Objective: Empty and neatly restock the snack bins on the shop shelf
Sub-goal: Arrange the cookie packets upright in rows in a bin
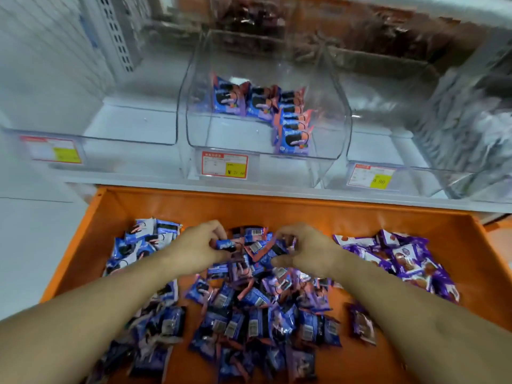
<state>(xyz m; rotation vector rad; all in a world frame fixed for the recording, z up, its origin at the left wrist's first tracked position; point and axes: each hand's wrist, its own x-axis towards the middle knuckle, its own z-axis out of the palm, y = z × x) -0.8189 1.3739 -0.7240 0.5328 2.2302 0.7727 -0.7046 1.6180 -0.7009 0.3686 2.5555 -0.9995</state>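
Head cam only, so one view. Closest to the lens are two bare forearms reaching out over a big orange tray (pixel 277 209) that's full of loose snack packets (pixel 249 314), mostly blue and black with pink edges. A separate bunch of purple packets (pixel 401 259) sits at the tray's right side.

The left hand (pixel 202 245) has its fingers curled round a blue packet (pixel 225 244), pinching it just above the heap. The right hand (pixel 302 250) is also curled in, gripping a few packets at the top of the pile; exactly how many is hard to say.

Behind the tray is the white shelf with clear plastic bins. The middle bin (pixel 194 128) has a short row of the same blue packets (pixel 263 106) standing along its back and right side, with a red and yellow price tag (pixel 225 164) on its front. The left bin (pixel 133 137) and right bin (pixel 388 151) have tags too. Top shelf stuff is blurry.
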